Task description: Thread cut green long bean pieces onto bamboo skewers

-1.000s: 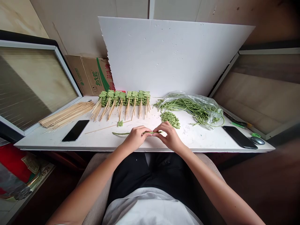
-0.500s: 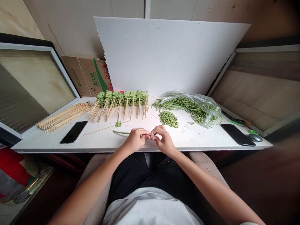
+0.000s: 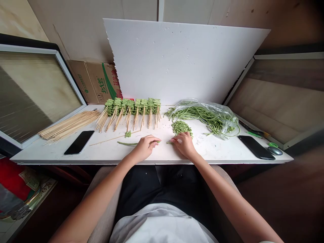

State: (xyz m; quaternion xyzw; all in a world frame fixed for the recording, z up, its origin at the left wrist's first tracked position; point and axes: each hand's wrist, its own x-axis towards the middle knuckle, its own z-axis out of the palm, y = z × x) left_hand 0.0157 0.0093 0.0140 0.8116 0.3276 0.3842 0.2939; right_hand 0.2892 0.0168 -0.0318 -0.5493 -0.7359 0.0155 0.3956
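My left hand [image 3: 146, 147] is closed around a long green bean [image 3: 126, 144], whose long end sticks out to the left and whose short tip shows past the fingertips on the right. My right hand [image 3: 185, 145], apart from the left, pinches a short bean piece [image 3: 169, 142] low over the table. Just behind the right hand lies a heap of cut bean pieces [image 3: 181, 126]. A small skewered row of bean pieces [image 3: 128, 134] sits left of my hands, beside a loose bamboo stick [image 3: 108, 139].
Bean skewers [image 3: 138, 106] are stacked at the back. Bare bamboo sticks [image 3: 69, 125] and a phone [image 3: 79, 142] lie left. Whole long beans [image 3: 202, 113] spill from a clear plastic bag [image 3: 226, 116]. A second phone [image 3: 256, 147] and a mouse [image 3: 275, 150] lie right.
My hands have moved apart. The right went rightward toward the heap with a short bean piece; the left shifted slightly left with the long bean.
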